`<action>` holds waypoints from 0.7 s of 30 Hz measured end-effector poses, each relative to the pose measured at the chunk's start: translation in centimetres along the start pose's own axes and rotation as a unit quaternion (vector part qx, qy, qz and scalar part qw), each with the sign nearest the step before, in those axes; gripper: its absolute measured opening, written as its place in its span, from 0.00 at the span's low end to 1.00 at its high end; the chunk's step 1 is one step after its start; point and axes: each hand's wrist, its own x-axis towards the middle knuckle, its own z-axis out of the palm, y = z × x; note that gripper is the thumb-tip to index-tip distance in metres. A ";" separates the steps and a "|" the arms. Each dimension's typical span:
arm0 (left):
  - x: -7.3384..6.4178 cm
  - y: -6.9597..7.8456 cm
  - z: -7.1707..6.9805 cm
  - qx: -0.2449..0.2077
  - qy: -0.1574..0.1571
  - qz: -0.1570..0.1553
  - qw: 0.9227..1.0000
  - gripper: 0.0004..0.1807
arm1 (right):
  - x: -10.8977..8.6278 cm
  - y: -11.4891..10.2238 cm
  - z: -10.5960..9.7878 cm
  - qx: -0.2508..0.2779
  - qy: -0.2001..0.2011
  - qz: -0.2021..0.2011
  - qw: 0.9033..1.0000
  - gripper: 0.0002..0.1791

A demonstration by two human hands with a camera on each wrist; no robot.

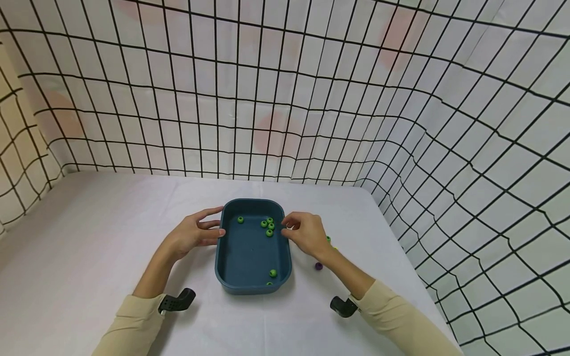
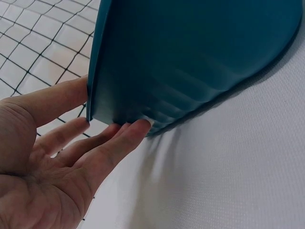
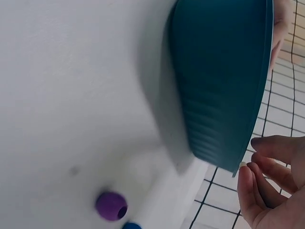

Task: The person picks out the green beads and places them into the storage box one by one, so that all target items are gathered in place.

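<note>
A dark teal plastic tray (image 1: 253,252) stands on the white cloth with several green beads (image 1: 269,233) inside, most of them in its far right part. At its left side my left hand (image 1: 193,232) touches the rim and outer wall with extended fingers, seen close up in the left wrist view. My right hand (image 1: 308,232) is at the right rim, fingers loosely bent and fingertips right at the edge. No bead shows between its thumb and fingers in the right wrist view.
Outside the tray, near my right forearm, lie a purple bead (image 1: 318,266), a green bead (image 1: 328,239) and a partly hidden yellow one. A blue bead (image 3: 131,225) shows beside the purple one. Black wire mesh (image 1: 276,99) encloses the back and sides of the table.
</note>
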 end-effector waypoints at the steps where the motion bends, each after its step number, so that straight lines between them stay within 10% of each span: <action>1: 0.0 0.0 0.0 0.000 0.000 0.000 1.000 0.43 | -0.1 0.1 -0.2 -0.001 0.002 0.002 1.000 0.07; 21: 0.1 0.0 0.1 0.000 0.001 -0.003 1.000 0.42 | -2.3 4.6 -3.6 -0.033 0.015 0.047 0.998 0.08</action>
